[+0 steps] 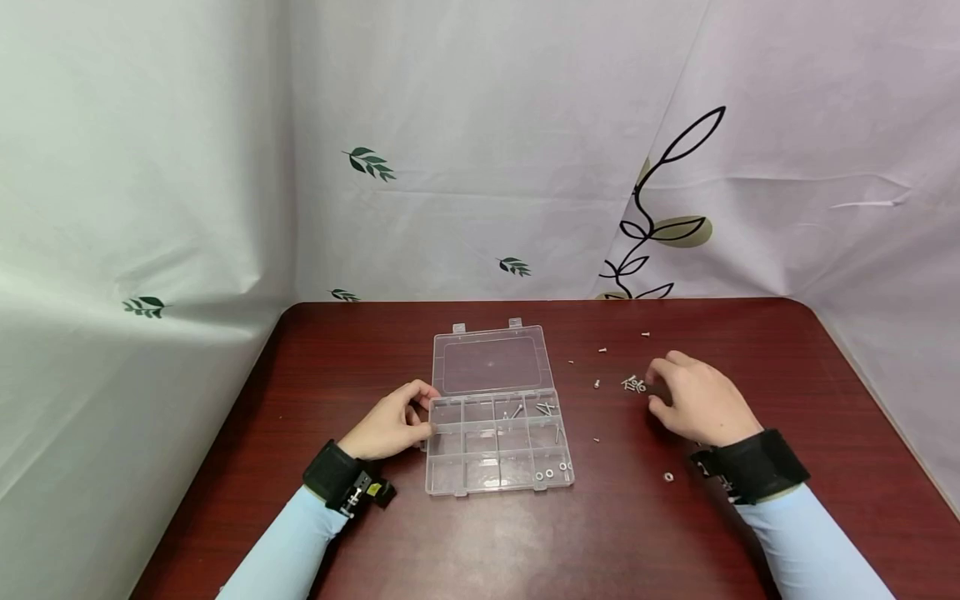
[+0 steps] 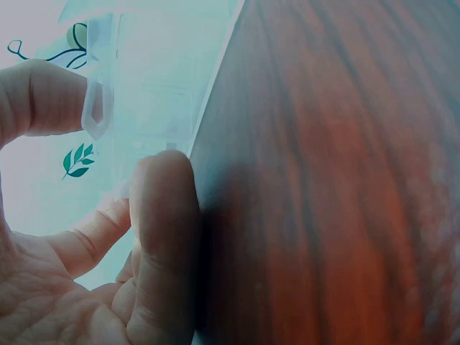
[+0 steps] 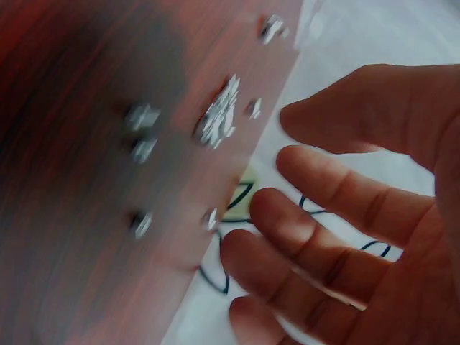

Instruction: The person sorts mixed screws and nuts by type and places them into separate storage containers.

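A clear plastic compartment box [image 1: 480,464] lies with its lid [image 1: 491,364] swung back. My left hand [image 1: 390,423] grips the box's left side; in the left wrist view its thumb [image 2: 164,215] and a finger [image 2: 61,100] are at the wall. Several screws lie in the back-right compartments, and several nuts [image 1: 550,473] in the front-right ones. Beside a small pile of screws [image 1: 630,384] hovers my right hand [image 1: 701,400]. In the right wrist view its fingers are apart and loosely bent, with nothing between them; the pile [image 3: 218,118] is blurred.
Loose screws [image 1: 602,350] are scattered between the box and the pile and behind it. A single nut [image 1: 669,477] lies in front of the right hand. The dark red table [image 1: 360,350] ends at a patterned white cloth [image 1: 450,225].
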The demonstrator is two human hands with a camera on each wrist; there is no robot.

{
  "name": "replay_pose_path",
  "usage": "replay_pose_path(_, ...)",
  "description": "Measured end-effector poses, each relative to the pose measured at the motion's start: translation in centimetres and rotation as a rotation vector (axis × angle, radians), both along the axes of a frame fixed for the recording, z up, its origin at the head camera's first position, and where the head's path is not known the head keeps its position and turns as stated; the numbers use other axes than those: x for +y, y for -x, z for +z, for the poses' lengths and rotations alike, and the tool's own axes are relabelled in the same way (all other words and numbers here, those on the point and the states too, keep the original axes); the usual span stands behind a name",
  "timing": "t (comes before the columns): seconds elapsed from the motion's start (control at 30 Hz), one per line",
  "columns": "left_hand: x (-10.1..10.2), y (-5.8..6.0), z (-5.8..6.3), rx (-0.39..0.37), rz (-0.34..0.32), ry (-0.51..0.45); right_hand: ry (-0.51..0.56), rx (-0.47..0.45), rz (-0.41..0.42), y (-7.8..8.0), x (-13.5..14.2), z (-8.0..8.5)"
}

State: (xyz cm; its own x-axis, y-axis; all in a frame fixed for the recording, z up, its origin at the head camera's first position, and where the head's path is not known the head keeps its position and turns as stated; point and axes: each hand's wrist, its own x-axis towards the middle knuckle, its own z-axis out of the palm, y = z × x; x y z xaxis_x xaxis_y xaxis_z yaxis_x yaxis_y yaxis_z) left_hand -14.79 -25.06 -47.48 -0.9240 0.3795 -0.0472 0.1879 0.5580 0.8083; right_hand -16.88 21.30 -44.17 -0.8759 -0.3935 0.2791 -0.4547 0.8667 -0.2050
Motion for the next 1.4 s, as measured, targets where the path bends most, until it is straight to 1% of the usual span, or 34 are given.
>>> replay_pose_path(0.07, 0.0, 0.0, 0.0, 0.002, -0.003, 0.001, -0.024, -0.044, -0.042, 0.1, 0.5, 0.0)
replay_pose_path(0.17, -0.1, 0.0, -0.1, 0.001, -0.007, 0.001, -0.052, -0.088, -0.08, 0.2, 1.1, -0.1)
replay_pose_path(0.37, 0.0, 0.0, 0.0, -0.004, -0.004, -0.001, -0.071, -0.107, -0.13, 0.3, 1.6, -0.6)
replay_pose_path(0.57, -0.1, 0.0, -0.1, 0.001, -0.003, 0.006, -0.075, -0.149, -0.116, 0.7, 1.9, -1.1)
replay_pose_path(0.7, -0.1, 0.0, 0.0, -0.001, -0.006, 0.005, -0.073, -0.15, -0.108, 0.9, 1.9, -1.4)
replay_pose_path(0.8, -0.1, 0.0, 0.0, -0.001, -0.005, 0.005, -0.069, -0.154, -0.111, 1.0, 1.9, -1.5)
replay_pose_path(1.03, -0.1, 0.0, 0.0, -0.005, -0.005, 0.003, -0.062, -0.204, -0.128, 1.1, 1.6, -1.7)
replay_pose_path(1.4, 0.0, -0.1, 0.1, -0.005, -0.006, 0.0, -0.048, -0.225, -0.144, 1.0, 1.7, -1.8)
